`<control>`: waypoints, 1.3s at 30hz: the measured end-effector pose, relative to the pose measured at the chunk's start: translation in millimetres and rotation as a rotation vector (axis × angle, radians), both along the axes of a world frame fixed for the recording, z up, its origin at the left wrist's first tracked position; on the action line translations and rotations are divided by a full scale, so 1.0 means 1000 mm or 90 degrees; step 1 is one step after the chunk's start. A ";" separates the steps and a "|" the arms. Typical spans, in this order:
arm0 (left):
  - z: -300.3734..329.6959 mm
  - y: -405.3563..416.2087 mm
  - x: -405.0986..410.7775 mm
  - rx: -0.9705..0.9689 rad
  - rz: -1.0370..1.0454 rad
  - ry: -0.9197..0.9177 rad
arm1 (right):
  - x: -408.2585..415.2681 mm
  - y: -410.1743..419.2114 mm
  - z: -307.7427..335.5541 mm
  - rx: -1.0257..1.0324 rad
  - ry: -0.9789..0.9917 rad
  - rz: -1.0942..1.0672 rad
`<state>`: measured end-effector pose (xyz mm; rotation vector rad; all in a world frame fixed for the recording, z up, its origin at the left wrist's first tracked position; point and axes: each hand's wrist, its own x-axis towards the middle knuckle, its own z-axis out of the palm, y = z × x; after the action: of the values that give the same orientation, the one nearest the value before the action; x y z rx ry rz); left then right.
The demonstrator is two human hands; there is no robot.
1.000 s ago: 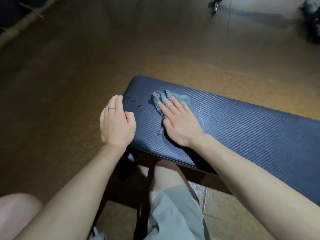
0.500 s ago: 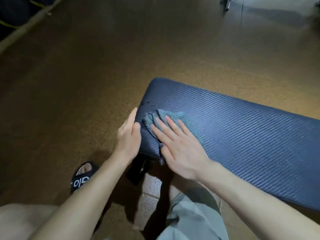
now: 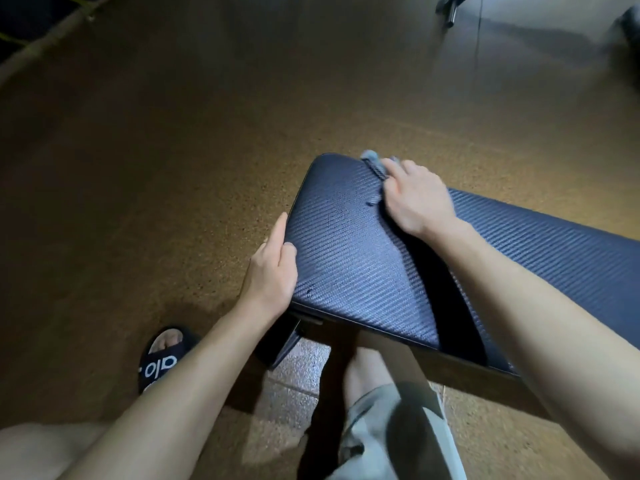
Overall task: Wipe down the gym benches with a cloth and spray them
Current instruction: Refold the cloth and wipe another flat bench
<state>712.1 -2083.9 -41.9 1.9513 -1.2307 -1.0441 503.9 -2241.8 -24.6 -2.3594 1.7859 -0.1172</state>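
A brown speckled floor (image 3: pixel 173 150) spreads out around me, wide and bare to the left and ahead, with a dark stand leg (image 3: pixel 450 8) far off at the top right. The bench (image 3: pixel 346 254) runs from the middle of my view off to the right, its dark blue ribbed pad ending in a rounded end that faces left.

My left hand (image 3: pixel 273 268) rests against that end, fingers straight along the edge and thumb lying on the pad's top; its grip is loose and holds nothing. My right hand (image 3: pixel 415 199) lies at the far edge of the pad near the end corner, fingers bent down over the cloth (image 3: pixel 375 168), pressing it to the pad. Only a grey-blue bunch of the cloth shows past my fingertips, right at the far rim, partly hanging over it. Whether the fingers actually clench the cloth I cannot tell.

Half a second ago the cloth sat near the pad's near corner, just beside my left thumb; now it has gone across to the far edge, and the two hands are well apart. My sandal (image 3: pixel 166 355) stands on the floor below my left arm.
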 end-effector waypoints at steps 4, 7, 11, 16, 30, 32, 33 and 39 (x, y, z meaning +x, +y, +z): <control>0.001 0.000 0.000 0.006 -0.007 0.013 | -0.041 0.013 0.000 0.017 0.021 -0.106; 0.001 -0.003 0.001 0.002 -0.008 0.005 | 0.015 0.001 0.002 0.016 0.046 -0.175; 0.003 -0.004 0.002 0.016 -0.021 0.009 | 0.118 -0.006 -0.002 -0.002 0.031 -0.073; 0.000 -0.005 0.023 0.065 -0.019 0.173 | 0.125 0.072 -0.007 0.012 0.013 0.104; 0.035 -0.010 0.056 0.155 0.082 0.303 | 0.103 0.150 -0.008 -0.037 0.024 0.317; 0.033 -0.012 0.055 0.181 0.094 0.298 | 0.091 0.161 -0.010 -0.051 0.035 0.348; 0.035 -0.012 0.054 0.186 0.092 0.281 | 0.078 0.170 -0.011 -0.055 0.044 0.377; 0.038 -0.015 0.050 0.196 0.012 0.196 | -0.008 0.192 -0.023 -0.136 0.162 0.544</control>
<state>761.9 -2099.2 -3.6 1.9219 -0.9227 -1.5320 495.4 -2049.7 -47.3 -3.1776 0.7135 0.1228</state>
